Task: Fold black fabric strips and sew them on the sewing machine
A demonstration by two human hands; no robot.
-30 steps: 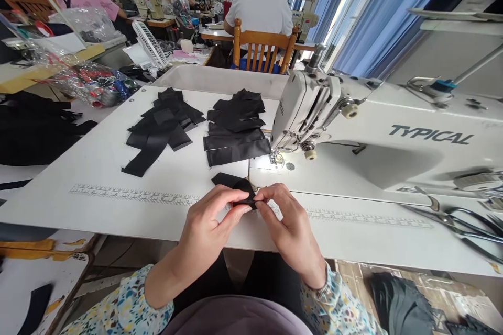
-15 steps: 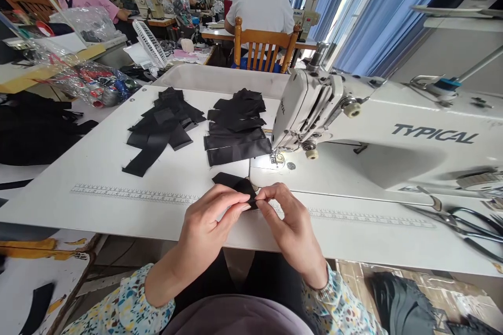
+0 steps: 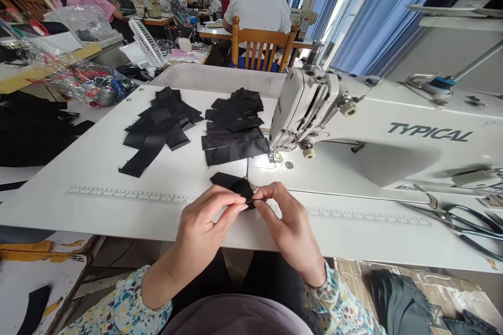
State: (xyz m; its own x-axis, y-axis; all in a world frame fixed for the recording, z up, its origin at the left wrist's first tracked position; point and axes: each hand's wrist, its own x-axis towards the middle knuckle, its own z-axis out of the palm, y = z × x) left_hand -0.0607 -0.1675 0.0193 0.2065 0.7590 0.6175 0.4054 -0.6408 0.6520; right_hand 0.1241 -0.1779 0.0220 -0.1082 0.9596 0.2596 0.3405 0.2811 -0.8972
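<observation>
Strip of black fabric (image 3: 231,182) lies on the white tabletop (image 3: 98,217) in front of me, its near end at the fingertips of both hands, its far end angled away to the left; my left hand (image 3: 201,220) is narrowed to a pinch, thumb and forefinger closed on that near end; my right hand (image 3: 290,229) pinches the same end just beside it, the two sets of fingertips almost meeting; how the cloth is folded there I cannot tell, since the fingers cover much of it; a ruler scale (image 3: 129,195) marked on the tabletop runs across beneath my hands; beyond the strip and a little to the right I have the needle area (image 3: 272,156) of a white sewing machine (image 3: 393,107) lettered TYPICAL; past the strip sits a right pile of black pieces (image 3: 236,126), overlapping in rows, the nearest one reaching close to the needle; a left pile (image 3: 157,128) lies apart from it, more loosely crossed, one piece trailing towards me; scissors (image 3: 446,217) rest on the tabletop at the far right, well apart from my right hand; below the table edge, lower right, I see dark grey pieces (image 3: 401,301) bunched together; further off, a person in a white top (image 3: 257,5) sits facing away on a wooden chair (image 3: 263,36); blue curtains (image 3: 393,10) hang behind the machine.
</observation>
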